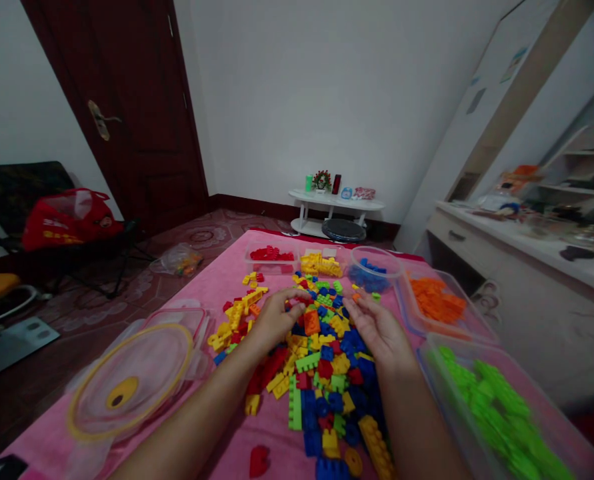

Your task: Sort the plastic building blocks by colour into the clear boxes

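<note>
A loose heap of plastic building bricks (325, 339) in red, yellow, blue, green and orange lies between my two forearms. My left hand (278, 319) hovers over the heap's left side, fingers curved and thumb apart, near an orange brick (311, 323). Over the right side is my right hand (377, 325), palm turned inward and fingers loosely spread. A small orange piece (356, 297) shows by its fingertips; whether they touch it, I cannot tell. Neither hand visibly holds a brick.
Clear tubs hold red bricks (271, 254), yellow bricks (321, 265), blue bricks (369, 272), orange bricks (435, 300) and green bricks (499, 410). Stacked lids (149, 380) lie left on the pink cloth (214, 267). A white cabinet (521, 280) stands at right.
</note>
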`<action>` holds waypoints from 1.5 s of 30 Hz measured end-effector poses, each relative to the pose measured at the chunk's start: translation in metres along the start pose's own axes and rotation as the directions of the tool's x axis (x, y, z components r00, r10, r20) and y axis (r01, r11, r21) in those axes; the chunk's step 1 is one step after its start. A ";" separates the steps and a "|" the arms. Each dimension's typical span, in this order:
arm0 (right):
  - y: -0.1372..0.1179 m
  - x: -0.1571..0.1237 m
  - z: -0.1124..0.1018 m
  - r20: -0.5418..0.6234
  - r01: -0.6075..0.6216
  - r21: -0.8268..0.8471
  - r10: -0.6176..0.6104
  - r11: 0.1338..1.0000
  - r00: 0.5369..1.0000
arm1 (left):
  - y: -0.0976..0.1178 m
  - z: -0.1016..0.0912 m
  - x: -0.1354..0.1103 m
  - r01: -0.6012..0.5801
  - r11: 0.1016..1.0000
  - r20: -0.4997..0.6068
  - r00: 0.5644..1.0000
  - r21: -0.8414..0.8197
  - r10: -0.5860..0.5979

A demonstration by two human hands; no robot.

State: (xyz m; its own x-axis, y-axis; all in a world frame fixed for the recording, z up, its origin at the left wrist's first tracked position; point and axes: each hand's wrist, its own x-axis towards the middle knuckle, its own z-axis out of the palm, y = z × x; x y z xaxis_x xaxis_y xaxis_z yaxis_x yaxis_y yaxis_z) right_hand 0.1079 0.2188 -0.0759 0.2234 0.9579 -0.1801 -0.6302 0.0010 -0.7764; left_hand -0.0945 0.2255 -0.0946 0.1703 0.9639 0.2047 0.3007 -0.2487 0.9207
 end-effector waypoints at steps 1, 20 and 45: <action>-0.004 0.005 -0.004 -0.003 -0.016 0.019 0.016 1.000 1.000 | -0.003 0.006 -0.004 -0.016 0.999 0.003 1.000 0.045 0.016; -0.060 0.023 -0.063 -0.377 0.439 0.283 -0.323 0.853 0.868 | 0.003 0.018 -0.012 -0.094 0.989 0.082 0.993 0.111 0.085; 0.008 -0.005 -0.009 0.411 0.410 -0.909 0.001 -0.070 0.912 | -0.004 -0.010 -0.007 -0.393 0.820 0.426 0.881 0.415 0.207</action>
State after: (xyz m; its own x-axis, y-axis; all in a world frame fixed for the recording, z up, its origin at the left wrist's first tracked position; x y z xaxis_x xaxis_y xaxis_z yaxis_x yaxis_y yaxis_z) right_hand 0.1088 0.2110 -0.0863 -0.1028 0.9913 0.0828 0.8118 0.1317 -0.5690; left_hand -0.1058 0.2209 -0.0962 0.6116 0.7571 0.2296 0.5695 -0.6227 0.5365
